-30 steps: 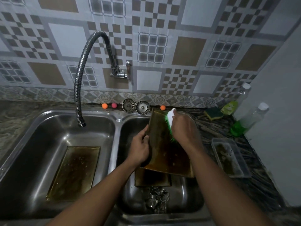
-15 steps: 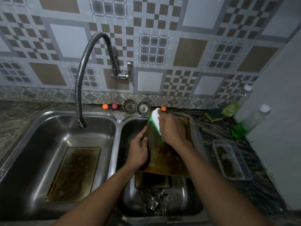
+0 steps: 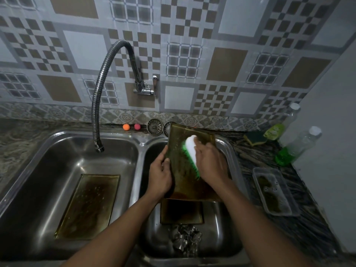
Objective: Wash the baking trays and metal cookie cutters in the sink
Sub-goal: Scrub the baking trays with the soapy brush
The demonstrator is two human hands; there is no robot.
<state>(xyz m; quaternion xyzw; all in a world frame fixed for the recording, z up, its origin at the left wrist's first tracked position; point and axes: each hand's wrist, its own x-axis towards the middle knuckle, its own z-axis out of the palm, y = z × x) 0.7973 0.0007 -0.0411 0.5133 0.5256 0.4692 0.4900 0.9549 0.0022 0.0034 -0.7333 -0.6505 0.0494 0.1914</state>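
The double sink [image 3: 140,143] holds one baking tray [image 3: 90,205] flat in its left basin [image 3: 57,166]. Over the right basin [image 3: 217,237] a second tray [image 3: 179,170] tilts up, long axis toward the wall [image 3: 183,54], left hand [image 3: 160,176] clamped on its edge, right hand [image 3: 211,164] gripping a brush [image 3: 189,151] against it. Beneath lie a third tray [image 3: 181,211] and cookie cutters [image 3: 185,239].

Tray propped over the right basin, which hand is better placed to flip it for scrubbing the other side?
Probably the left hand: it grips the tray by its left edge, while the right hand holds the brush.
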